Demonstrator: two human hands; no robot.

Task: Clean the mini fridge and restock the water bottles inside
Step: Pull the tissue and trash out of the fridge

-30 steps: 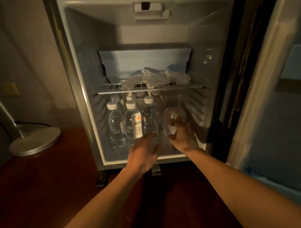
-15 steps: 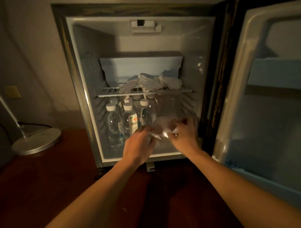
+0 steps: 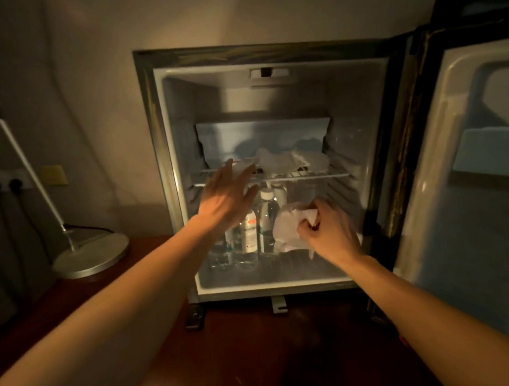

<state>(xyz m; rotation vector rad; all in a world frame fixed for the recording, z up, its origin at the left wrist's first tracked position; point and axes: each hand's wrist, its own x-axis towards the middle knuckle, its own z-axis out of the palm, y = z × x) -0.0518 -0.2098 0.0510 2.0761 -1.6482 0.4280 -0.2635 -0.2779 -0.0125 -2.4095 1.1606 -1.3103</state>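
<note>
Clear plastic water bottles (image 3: 250, 230) with white caps are standing upright in a tight cluster on the floor of the mini fridge (image 3: 273, 281), left of centre, their long axes running vertically and their caps pointing up toward the wire shelf (image 3: 319, 176); one near bottle is showing a white label with a red mark. A crumpled white cloth (image 3: 287, 230) is sitting just right of the bottles, and the right hand (image 3: 331, 233) is gripping it with curled fingers, holding it in front of the lower compartment. The left hand (image 3: 226, 198) is hanging in front of the bottles and the shelf's left end with its fingers straight and spread apart, holding nothing; whether it is touching the shelf cannot be told. On the shelf, more bunched white material (image 3: 289, 161) is lying toward the far side, in front of a pale plate on the back wall. The fridge door (image 3: 463, 168) is standing open at the right, its pale inner liner facing the camera. The fridge is resting on a dark reddish wooden surface (image 3: 253, 351), against a plain wall in a dim, warm-lit room. At the left, a lamp (image 3: 91, 256) with a round metal base is standing on the same surface, its thin arm slanting up and left, near wall sockets (image 3: 5, 184).
</note>
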